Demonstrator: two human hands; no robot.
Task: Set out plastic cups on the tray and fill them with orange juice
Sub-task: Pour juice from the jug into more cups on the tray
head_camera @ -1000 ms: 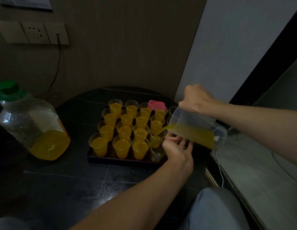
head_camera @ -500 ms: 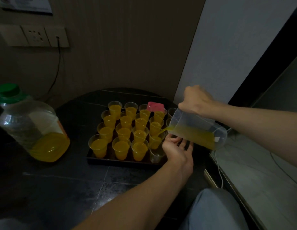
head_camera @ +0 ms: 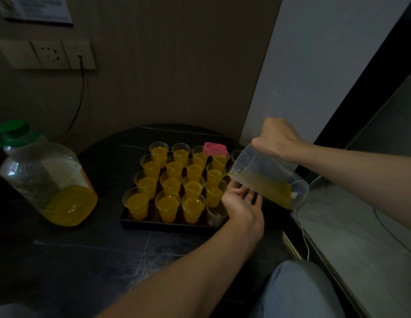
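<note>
I am nearing the end. Most of the cups (head_camera: 136, 204) on the tray (head_camera: 168, 224) are already holding orange juice. One empty cup (head_camera: 215, 215) is waiting at the tray's 5 o'clock corner, and another clear cup (head_camera: 236, 154) is standing at about 2 o'clock. I am tilting the jug (head_camera: 268, 177) over the tray's 3 o'clock edge. Its long axis is running roughly from 4 to 10 o'clock, with the base toward 4. The spout is dipping toward 9 o'clock over the right-hand column, with a little juice spilling from it. My right hand (head_camera: 278, 138) is gripping the jug's top. My left hand (head_camera: 242, 207) is hovering beneath the jug with its fingers loose and spread. In this dim light I cannot tell whether those fingers are touching anything. The big bottle (head_camera: 46, 180) is sitting off at 9 o'clock.
</note>
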